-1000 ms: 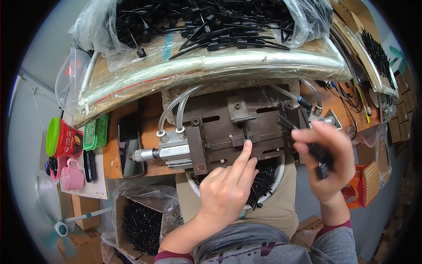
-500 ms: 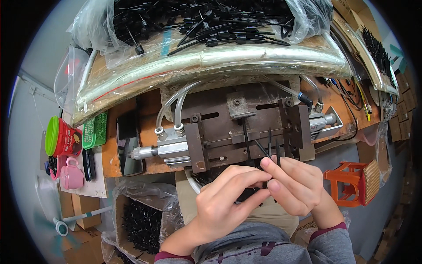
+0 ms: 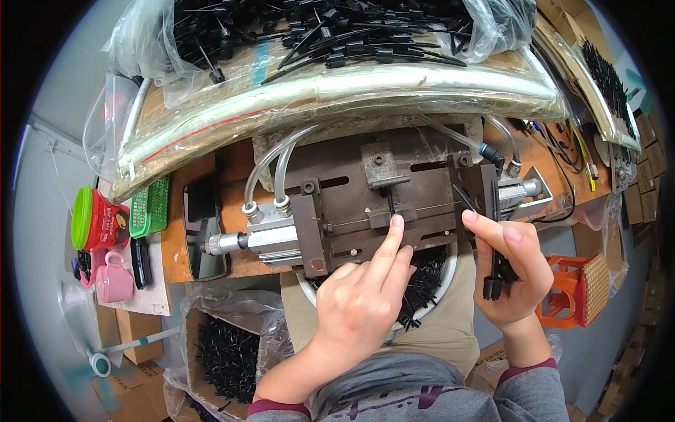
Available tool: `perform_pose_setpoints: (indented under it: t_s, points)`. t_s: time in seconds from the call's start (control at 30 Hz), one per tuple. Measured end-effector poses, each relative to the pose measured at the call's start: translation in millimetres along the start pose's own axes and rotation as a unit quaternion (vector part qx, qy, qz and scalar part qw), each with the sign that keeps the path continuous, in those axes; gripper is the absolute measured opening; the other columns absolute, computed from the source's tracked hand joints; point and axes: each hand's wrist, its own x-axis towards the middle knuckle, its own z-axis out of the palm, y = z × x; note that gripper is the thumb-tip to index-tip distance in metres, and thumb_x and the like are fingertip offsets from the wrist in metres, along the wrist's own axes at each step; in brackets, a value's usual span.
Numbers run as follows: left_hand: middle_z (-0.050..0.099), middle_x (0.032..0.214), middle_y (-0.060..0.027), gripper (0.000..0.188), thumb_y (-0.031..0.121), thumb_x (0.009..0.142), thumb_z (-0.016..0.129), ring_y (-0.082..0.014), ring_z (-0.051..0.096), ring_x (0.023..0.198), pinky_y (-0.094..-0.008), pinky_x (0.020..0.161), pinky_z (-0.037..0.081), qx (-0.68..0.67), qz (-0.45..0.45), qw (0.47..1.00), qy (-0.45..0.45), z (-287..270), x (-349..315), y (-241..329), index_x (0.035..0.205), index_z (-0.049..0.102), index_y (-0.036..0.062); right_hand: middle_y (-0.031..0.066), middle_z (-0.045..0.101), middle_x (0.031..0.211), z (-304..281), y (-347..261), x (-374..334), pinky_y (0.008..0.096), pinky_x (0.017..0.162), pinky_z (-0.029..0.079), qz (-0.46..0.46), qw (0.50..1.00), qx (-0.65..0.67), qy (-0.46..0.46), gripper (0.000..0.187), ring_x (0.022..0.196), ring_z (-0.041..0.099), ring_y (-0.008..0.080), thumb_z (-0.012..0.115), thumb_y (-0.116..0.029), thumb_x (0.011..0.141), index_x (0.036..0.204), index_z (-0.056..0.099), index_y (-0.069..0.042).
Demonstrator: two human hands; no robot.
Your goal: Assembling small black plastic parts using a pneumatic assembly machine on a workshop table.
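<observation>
The index finger of my left hand (image 3: 362,299) stretches out to a short dark strip (image 3: 391,202) in the middle of the brown metal fixture (image 3: 344,211). Its tip touches the strip's near end or the small block beside it. The other fingers are partly bent and hold nothing visible. At the fixture's right end, my right hand (image 3: 517,271) is closed around a few thin black plastic strips with blocky heads (image 3: 493,285). One of these strips sticks out past its fingertips toward the upper left.
Air cylinders with clear hoses (image 3: 274,235) flank the fixture. Beneath it, a white-rimmed tub (image 3: 450,281) of black parts sits at my lap. A plastic-covered tray (image 3: 337,88) heaped with strips stands behind. A lined carton (image 3: 264,359) is lower left, an orange stool (image 3: 562,281) right.
My hands have parted from in front of the fixture. The left has moved up onto its middle with the index finger extended; the right has shifted right, carrying the black strips.
</observation>
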Motion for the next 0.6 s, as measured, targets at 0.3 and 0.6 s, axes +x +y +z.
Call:
perform_pose_setpoints:
  t_s: [0.3,0.6]
  points:
    - [0.070,0.094,-0.0134,0.031,0.000,0.069,0.083,-0.0252,0.071,0.078,-0.0321,0.065,0.058,-0.286,0.015,0.956,0.067,-21.8,-0.1,12.2,0.097,0.069,-0.0036,0.0201,0.072,0.103,25.8,-14.8,2.7,0.0258,0.055,0.048,-0.117,0.992,-0.049,-0.022,0.026,0.066,0.059,0.0168,0.063,-0.007,0.088,0.113,0.061,-0.002]
    - [0.068,0.093,-0.0110,0.033,0.001,0.069,0.084,-0.0216,0.069,0.074,-0.0301,0.062,0.057,-0.281,-0.013,0.957,0.064,-20.2,-9.9,11.8,0.099,0.071,-0.0034,0.0315,0.067,0.112,23.9,-14.9,6.9,0.0296,0.052,0.051,-0.124,0.990,0.009,-0.072,0.024,0.066,0.062,0.0242,0.057,-0.005,0.093,0.115,0.051,0.002]
